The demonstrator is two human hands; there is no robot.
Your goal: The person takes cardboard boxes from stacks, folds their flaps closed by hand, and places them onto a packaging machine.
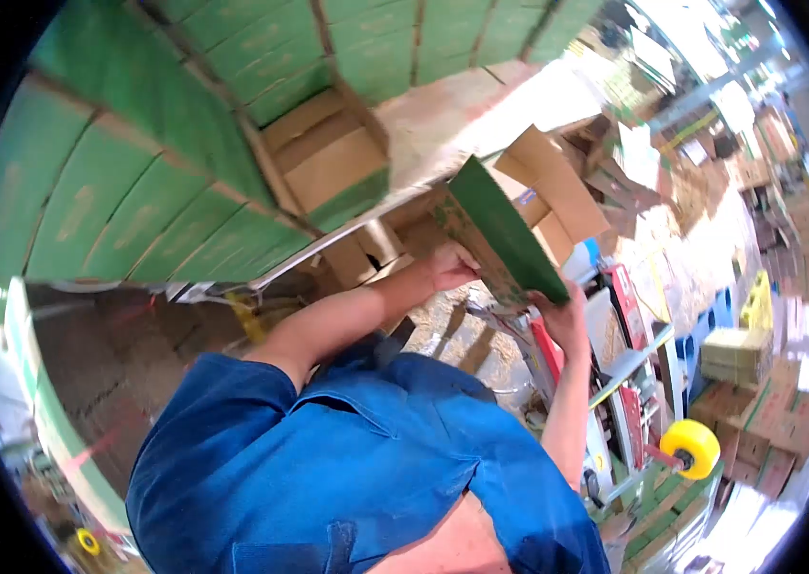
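A cardboard box [509, 234], green on one long panel and plain brown inside, is held tilted in front of my chest with its flaps standing open. My left hand [454, 266] reaches in from the left, its fingers curled against the box's brown lower panel. At the near right corner, my right hand [565, 320] grips the box, thumb along the green panel's end. Part of each hand's fingers is hidden by the cardboard.
Stacked green boxes [261, 48] rise at the left and back, one open brown box [328, 158] among them. A metal machine frame with a yellow wheel [689, 450] stands at my right. More cardboard boxes [777, 411] are piled at the far right.
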